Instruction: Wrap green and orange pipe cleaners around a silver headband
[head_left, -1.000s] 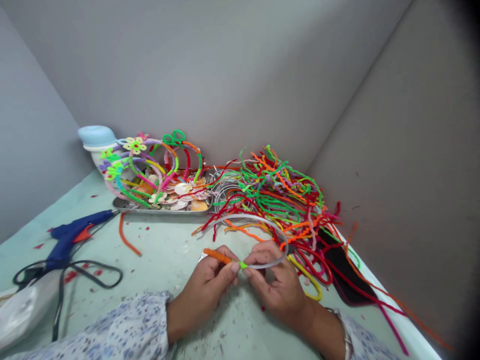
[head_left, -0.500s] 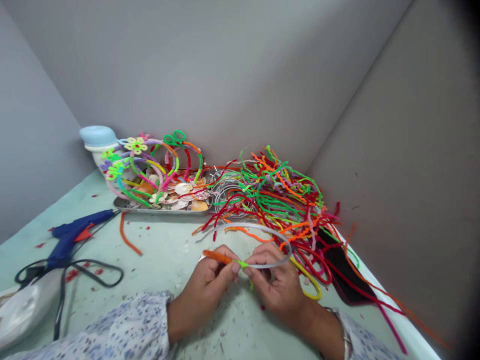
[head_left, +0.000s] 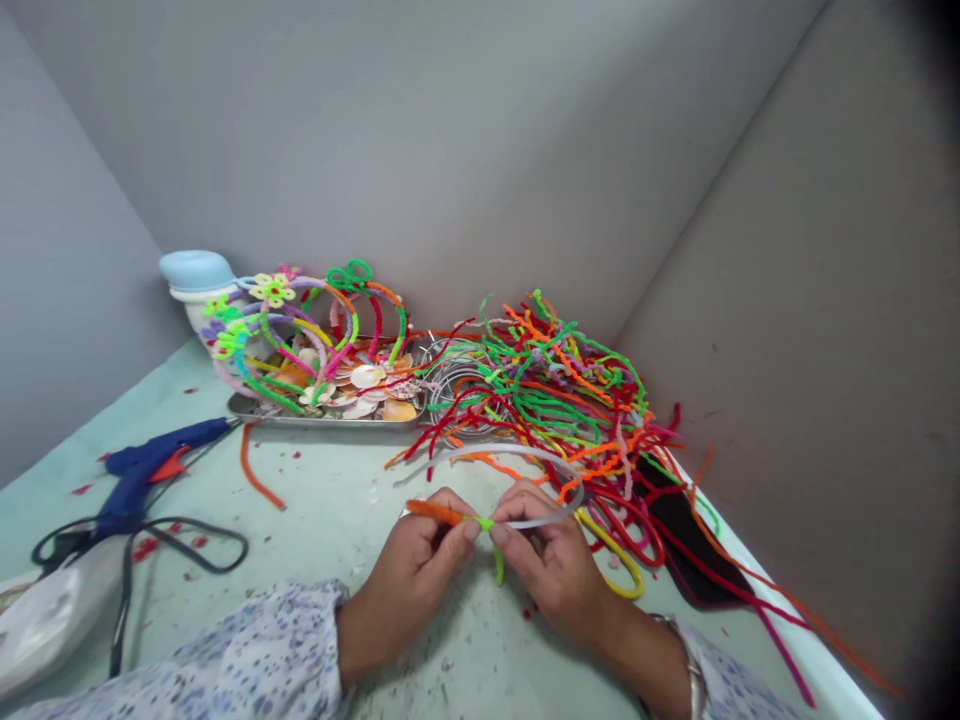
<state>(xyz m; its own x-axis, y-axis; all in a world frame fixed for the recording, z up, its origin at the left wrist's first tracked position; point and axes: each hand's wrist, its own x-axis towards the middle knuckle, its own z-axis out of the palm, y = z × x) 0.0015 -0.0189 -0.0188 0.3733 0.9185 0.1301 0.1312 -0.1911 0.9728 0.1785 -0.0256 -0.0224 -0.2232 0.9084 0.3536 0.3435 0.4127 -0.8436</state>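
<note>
My left hand (head_left: 420, 565) pinches the orange-wrapped end (head_left: 439, 513) of a pale grey plastic headband (head_left: 525, 455) near the table's front. My right hand (head_left: 547, 565) is closed just beside it, pinching a lime green pipe cleaner (head_left: 496, 560) where it meets the band. A short green tail hangs down between the two hands. The bare part of the headband curves up and round behind my right hand toward the pile.
A big heap of coloured pipe cleaners (head_left: 570, 400) fills the back right corner, over a dark pouch (head_left: 686, 550). A metal tray (head_left: 322, 415) holds shells and decorated headbands (head_left: 300, 320). A blue glue gun (head_left: 150, 470) with its black cord lies at left. A loose orange pipe cleaner (head_left: 255, 475) lies nearby.
The green pipe cleaner's tail has come down and now hangs below the band between my hands. The headband's loop has tilted slightly. Both hands stay in place.
</note>
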